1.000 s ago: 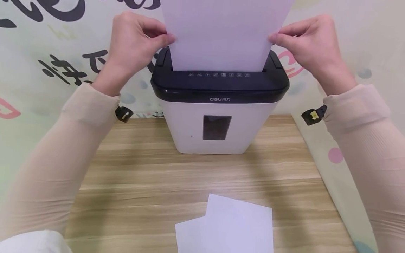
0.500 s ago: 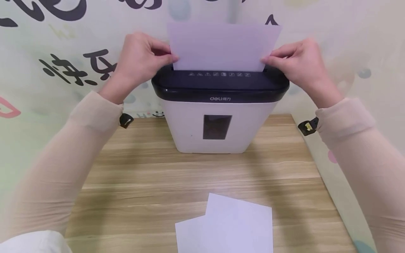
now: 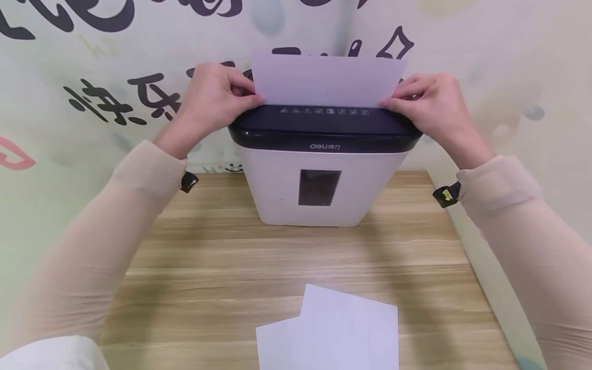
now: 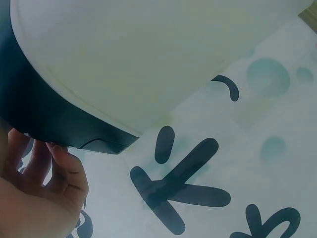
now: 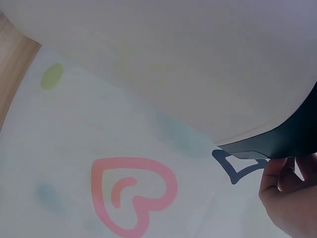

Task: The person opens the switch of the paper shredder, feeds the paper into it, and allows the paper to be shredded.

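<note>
A white sheet of paper [image 3: 324, 79] stands upright in the slot of a paper shredder [image 3: 319, 128], its lower part hidden inside. My left hand [image 3: 215, 100] pinches the sheet's left edge between thumb and fingers, right down at the black lid. On the opposite edge, my right hand [image 3: 427, 105] pinches it at the same height. The left wrist view has the shredder's white body [image 4: 124, 59] filling the top, with my fingers at the lid's edge. From the right wrist, the lid [image 5: 292, 136] shows just over my curled fingers.
Loose white sheets [image 3: 333, 329] lie overlapping on the wooden table [image 3: 208, 288], in front of the shredder. Close behind the shredder rises a wall [image 3: 115, 56] with painted lettering, and another wall surface [image 3: 550, 123] runs along the right side.
Both hands have moved down toward the lid, still pinching the sheet. Much more of the paper has gone into the slot, so its top edge now stands far lower.
</note>
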Motion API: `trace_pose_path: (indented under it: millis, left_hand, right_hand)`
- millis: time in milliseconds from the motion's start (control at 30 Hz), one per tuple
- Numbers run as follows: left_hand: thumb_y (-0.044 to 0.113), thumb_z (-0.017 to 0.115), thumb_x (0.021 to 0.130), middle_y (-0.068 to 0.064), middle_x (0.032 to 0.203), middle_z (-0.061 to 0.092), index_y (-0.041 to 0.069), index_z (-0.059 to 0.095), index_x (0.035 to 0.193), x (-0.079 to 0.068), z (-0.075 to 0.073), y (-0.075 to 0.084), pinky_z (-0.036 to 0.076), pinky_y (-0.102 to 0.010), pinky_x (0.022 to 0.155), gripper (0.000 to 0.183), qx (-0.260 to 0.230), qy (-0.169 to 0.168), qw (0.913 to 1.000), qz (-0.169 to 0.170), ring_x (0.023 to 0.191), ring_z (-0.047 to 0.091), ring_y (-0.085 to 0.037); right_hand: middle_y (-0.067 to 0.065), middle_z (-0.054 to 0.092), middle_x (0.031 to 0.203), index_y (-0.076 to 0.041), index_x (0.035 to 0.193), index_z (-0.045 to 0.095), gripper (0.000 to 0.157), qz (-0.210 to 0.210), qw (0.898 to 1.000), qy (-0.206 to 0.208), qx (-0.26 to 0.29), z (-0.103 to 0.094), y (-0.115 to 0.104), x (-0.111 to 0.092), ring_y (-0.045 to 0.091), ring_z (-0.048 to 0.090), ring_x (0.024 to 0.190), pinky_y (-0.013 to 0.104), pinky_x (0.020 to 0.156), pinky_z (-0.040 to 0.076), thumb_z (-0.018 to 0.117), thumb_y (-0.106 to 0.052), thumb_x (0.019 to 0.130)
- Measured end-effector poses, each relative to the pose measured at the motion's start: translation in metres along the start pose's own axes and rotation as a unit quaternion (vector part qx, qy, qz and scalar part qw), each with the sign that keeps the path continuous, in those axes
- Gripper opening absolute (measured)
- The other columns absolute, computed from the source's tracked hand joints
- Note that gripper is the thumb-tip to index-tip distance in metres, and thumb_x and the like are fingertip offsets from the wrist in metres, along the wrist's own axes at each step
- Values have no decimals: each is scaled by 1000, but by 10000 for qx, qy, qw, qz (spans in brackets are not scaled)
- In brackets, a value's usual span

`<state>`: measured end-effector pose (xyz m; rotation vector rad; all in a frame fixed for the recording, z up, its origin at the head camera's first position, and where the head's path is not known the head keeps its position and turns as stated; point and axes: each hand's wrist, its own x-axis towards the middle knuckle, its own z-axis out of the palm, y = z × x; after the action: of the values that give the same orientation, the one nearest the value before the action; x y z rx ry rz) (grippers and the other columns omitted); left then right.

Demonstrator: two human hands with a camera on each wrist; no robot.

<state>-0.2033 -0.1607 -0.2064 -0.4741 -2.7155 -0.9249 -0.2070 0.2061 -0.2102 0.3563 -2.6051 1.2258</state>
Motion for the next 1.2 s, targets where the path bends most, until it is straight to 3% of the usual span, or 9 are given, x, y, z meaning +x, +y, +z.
trace_pose_path:
  millis: [267,600,733,867,1000,1100,1167,1200]
  left_hand:
    - [31,73,90,-5,86,67,10,80,95,-2,2,-1,40,-23,64,23,33,122,9999,61,74,53,-15]
    - [29,74,89,-3,98,63,7,79,99,-4,1,-2,39,-22,69,24,305,303,9988,236,79,53,-15]
    - [32,71,92,-3,105,62,10,78,107,-6,1,-1,40,-25,76,28,354,191,9988,262,86,56,-15]
    - [40,65,95,-5,121,61,15,71,123,-7,-1,0,42,-36,93,39,430,-126,9985,306,107,55,-21]
    - [52,60,95,-8,149,45,20,49,147,-9,0,-2,29,-46,114,62,552,-595,9963,276,138,38,-28]
    - [59,56,94,-7,162,25,22,28,158,-12,1,-5,15,-48,121,79,612,-971,9932,182,150,18,-27]
    - [62,55,93,-5,165,16,23,17,160,-15,2,-7,10,-49,121,87,598,-1159,9914,124,152,8,-25]
    - [63,55,92,-4,165,12,23,12,161,-18,3,-9,8,-49,121,90,586,-1228,9906,101,152,3,-23]
  right_hand:
    - [-15,70,88,-13,94,82,18,136,9999,19,-95,0,0,-2,8,57,97,14,85,41,85,-24,80]
    - [-14,69,83,-13,91,82,13,95,9999,51,56,0,0,-3,6,57,83,15,72,42,83,-22,82]
    - [-15,70,82,-15,97,81,17,223,9997,10,135,-2,0,-5,7,58,77,16,69,43,82,-25,83]
    - [-10,72,94,-14,110,78,29,177,9997,-113,80,-2,-1,-7,10,61,80,16,71,45,80,-28,85]
    - [0,64,126,-19,130,68,47,-54,9980,-318,-550,-1,-3,-11,16,58,108,24,97,39,75,-37,87]
    - [3,43,152,-25,148,48,67,-158,9933,-668,-934,0,-2,-15,19,37,138,38,116,23,71,-44,89]
    - [-1,30,160,-27,156,35,76,-204,9906,-905,-1004,0,0,-18,19,24,146,42,120,13,69,-45,90]
    - [-2,25,162,-27,157,30,79,-244,9900,-980,-980,0,1,-20,17,20,148,42,120,14,69,-44,90]
